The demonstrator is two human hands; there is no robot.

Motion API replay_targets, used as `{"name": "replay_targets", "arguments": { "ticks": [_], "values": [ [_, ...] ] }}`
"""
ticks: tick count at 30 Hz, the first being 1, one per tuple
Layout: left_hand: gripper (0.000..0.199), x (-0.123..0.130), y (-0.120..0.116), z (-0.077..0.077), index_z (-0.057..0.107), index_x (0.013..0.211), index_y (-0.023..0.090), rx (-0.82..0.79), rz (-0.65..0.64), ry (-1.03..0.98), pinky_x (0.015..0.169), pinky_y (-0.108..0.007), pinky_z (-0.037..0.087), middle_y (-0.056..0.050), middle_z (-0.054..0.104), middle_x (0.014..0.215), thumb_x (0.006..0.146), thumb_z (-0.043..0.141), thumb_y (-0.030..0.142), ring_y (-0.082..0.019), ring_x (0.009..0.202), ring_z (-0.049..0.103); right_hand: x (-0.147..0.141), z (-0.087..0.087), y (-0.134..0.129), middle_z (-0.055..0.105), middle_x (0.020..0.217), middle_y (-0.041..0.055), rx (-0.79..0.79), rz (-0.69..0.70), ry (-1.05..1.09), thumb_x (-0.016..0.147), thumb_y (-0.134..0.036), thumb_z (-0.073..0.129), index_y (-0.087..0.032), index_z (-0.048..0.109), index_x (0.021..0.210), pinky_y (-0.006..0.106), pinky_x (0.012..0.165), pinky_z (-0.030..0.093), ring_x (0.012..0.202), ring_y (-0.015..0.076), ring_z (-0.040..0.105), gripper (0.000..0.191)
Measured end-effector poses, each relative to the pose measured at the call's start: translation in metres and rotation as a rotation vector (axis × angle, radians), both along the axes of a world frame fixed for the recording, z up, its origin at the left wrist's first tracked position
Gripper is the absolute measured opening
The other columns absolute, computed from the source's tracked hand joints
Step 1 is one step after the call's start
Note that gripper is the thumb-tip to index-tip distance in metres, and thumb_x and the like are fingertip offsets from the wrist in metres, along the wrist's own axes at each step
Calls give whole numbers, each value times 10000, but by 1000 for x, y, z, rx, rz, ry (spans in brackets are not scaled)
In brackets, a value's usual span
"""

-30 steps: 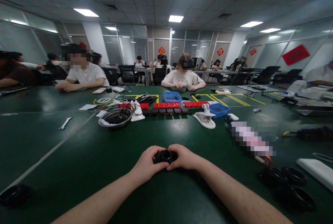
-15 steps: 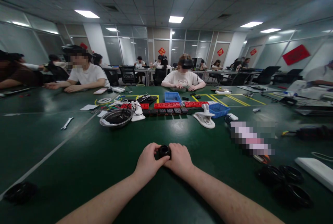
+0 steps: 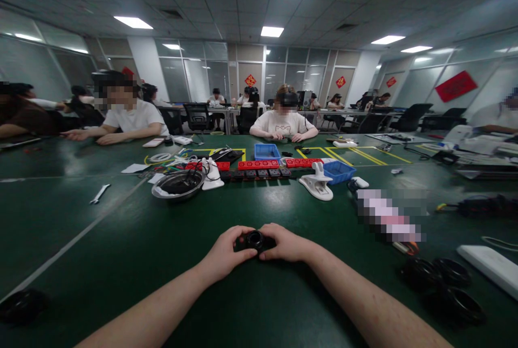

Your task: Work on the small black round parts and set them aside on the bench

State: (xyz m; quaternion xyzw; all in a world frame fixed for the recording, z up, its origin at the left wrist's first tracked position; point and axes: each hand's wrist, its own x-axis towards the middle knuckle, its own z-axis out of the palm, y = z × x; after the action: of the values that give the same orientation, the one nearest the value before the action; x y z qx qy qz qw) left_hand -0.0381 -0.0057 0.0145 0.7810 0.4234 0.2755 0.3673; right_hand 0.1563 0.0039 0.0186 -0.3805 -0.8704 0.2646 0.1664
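Observation:
Both hands are low over the green table (image 3: 170, 261) in front of me. Between them sits a small glossy black round part (image 3: 254, 239) with a round hole facing up. My left hand (image 3: 226, 248) curls around its left side, thumb along the near edge. My right hand (image 3: 288, 243) closes on the right side, fingertips at the far edge and thumb near the front. The part's lower body is partly hidden by the fingers. Similar black rings (image 3: 463, 305) lie in a group at the right, and a black piece (image 3: 24, 306) lies at the lower left.
A metal bowl (image 3: 156, 192) with black contents, red power strips (image 3: 259, 164), blue trays (image 3: 267, 151) and a white clamp base (image 3: 318, 186) stand farther back. A wrench (image 3: 100, 194) lies left, a white slab (image 3: 489, 267) right. A person (image 3: 283, 121) sits opposite.
My right hand has shifted right and its fingers have opened a little wider around the black part, so more of it shows. The left hand has moved slightly left. The view has shifted slightly.

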Motion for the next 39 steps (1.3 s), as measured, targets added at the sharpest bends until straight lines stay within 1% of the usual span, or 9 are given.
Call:
{"name": "replay_targets", "arguments": {
  "ticks": [11, 15, 18, 22, 26, 28, 31, 34, 39],
  "values": [
    [334, 3, -3, 8, 544, 969, 209, 11, 15, 28, 631, -241, 373, -18, 525, 859, 650, 598, 292, -159, 745, 477, -1, -4, 3, 525, 773, -18, -22, -27, 15, 589, -292, 676, -165, 566, 815, 221, 633, 345, 738, 135, 471, 281],
    [321, 5, -7, 6, 551, 922, 191, 14, 62, 16, 638, -248, 373, -17, 526, 848, 626, 618, 295, -164, 747, 481, -6, -5, -1, 512, 720, -27, -8, -154, -59, 524, -382, 701, -161, 533, 745, 196, 536, 307, 660, 118, 453, 355],
    [312, 10, -10, 2, 542, 875, 180, 34, 162, 22, 638, -264, 380, -16, 523, 828, 606, 628, 314, -170, 733, 480, -15, -6, -7, 522, 706, -8, 81, -270, -159, 513, -476, 669, -162, 517, 727, 207, 515, 294, 644, 130, 454, 409],
    [287, 15, -11, -4, 527, 817, 173, 85, 283, 41, 629, -281, 385, -16, 516, 798, 599, 626, 332, -182, 728, 482, -30, -7, -16, 552, 714, 38, 227, -431, -303, 602, -440, 599, -161, 515, 731, 259, 568, 320, 675, 178, 490, 319],
    [292, 14, -8, -6, 522, 843, 174, 98, 253, 7, 657, -285, 391, -22, 518, 831, 610, 628, 315, -182, 755, 487, -34, -8, -20, 560, 750, 68, 248, -487, -339, 624, -505, 557, -162, 518, 752, 317, 629, 337, 721, 223, 508, 368],
    [300, 11, -6, -3, 527, 868, 180, 79, 189, 2, 656, -279, 391, -21, 521, 847, 615, 629, 304, -178, 756, 489, -29, -7, -19, 547, 826, 75, 259, -460, -275, 580, -562, 571, -162, 514, 833, 333, 660, 341, 767, 233, 502, 477],
    [306, 7, -6, 3, 534, 906, 190, 37, 63, -1, 659, -267, 387, -17, 528, 868, 629, 623, 284, -174, 774, 493, -18, -4, -15, 520, 929, 58, 198, -267, -143, 528, -555, 625, -189, 488, 978, 317, 697, 350, 839, 217, 481, 595],
    [308, 3, -6, 9, 536, 929, 195, 3, -27, -11, 688, -263, 383, -15, 536, 891, 641, 615, 269, -175, 816, 497, -8, 0, -9, 531, 875, 16, 80, -74, -98, 559, -460, 658, -202, 533, 923, 283, 701, 353, 824, 184, 476, 464],
    [320, 2, -6, 11, 528, 949, 201, -5, -54, -9, 722, -272, 381, -18, 540, 932, 646, 611, 263, -184, 867, 491, -1, 2, -1, 519, 856, -1, 3, 13, -58, 586, -379, 670, -187, 570, 885, 265, 722, 349, 831, 167, 463, 369]
  ]
}}
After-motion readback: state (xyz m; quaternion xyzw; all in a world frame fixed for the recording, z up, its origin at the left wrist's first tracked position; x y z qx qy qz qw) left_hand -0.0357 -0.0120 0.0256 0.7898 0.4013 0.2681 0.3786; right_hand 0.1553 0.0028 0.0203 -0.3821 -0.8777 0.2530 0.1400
